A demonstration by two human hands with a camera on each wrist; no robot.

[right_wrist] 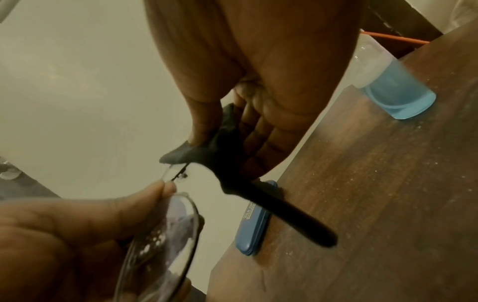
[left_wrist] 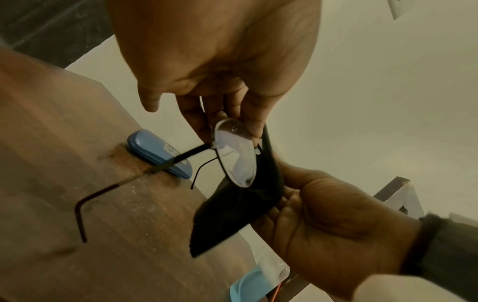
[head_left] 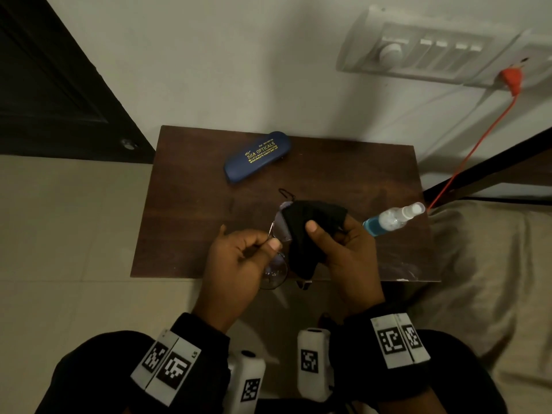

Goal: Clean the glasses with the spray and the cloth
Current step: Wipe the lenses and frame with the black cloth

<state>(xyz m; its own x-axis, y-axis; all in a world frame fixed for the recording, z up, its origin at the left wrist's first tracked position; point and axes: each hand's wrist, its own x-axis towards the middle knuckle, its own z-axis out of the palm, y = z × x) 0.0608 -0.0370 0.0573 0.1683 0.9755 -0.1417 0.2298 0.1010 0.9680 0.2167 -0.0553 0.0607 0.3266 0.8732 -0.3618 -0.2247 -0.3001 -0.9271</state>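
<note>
A: Your left hand [head_left: 239, 258]?
B: Thumb and forefinger pinch the glasses [head_left: 276, 258] at the bridge.
A: Right hand [head_left: 343, 249]?
B: It grips the cloth [head_left: 304, 234] folded over one lens. Spray bottle [head_left: 391, 219] stands just beyond your right fingers.

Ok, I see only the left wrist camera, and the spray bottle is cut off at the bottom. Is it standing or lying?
Observer: Standing. The spray bottle is near the right edge of the table, nothing touching it.
Operator: Is the right thumb on the cloth?
Observer: Yes, the thumb of the right hand lies on top of the cloth.
Operator: Is the lens by the left hand clean?
Observer: No, that lens of the glasses shows white specks.
</note>
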